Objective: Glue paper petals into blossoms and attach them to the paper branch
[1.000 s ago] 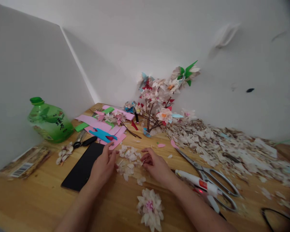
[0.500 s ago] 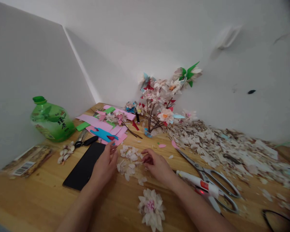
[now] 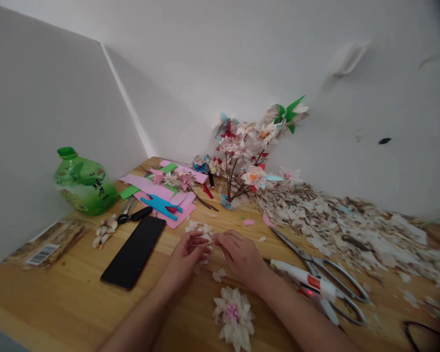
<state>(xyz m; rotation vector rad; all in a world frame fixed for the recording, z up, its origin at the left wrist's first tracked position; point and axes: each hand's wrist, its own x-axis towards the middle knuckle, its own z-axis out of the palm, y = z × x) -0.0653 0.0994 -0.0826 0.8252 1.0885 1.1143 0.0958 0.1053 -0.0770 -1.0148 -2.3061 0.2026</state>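
Observation:
Above a small pile of pale petals (image 3: 201, 227), my two hands meet almost fingertip to fingertip. My left hand (image 3: 191, 252) is closed, its fingers curled toward the thumb. My right hand (image 3: 242, 254) is closed as well, with the fingers pressed together and pointing left. Whatever is pinched between the fingertips is too small to make out. Part of the pile is hidden behind my hands. One loose petal (image 3: 219, 275) lies just in front of them. Nearer to me sits a finished-looking white flower (image 3: 233, 315) with a pink centre.
Left stand a black phone (image 3: 134, 252), garlic cloves (image 3: 105, 231), a green bottle (image 3: 84, 186) and a packet (image 3: 47, 244). Coloured paper (image 3: 150, 186) and a flower bunch (image 3: 242, 156) are behind. Right lie scissors (image 3: 315, 264), a white tube (image 3: 300, 278) and a scrap heap (image 3: 333, 225).
My left hand has moved right, away from the phone and blue paper, to the petals. My right hand stays over the pile, its fingers now near the left fingertips. The view has shifted slightly.

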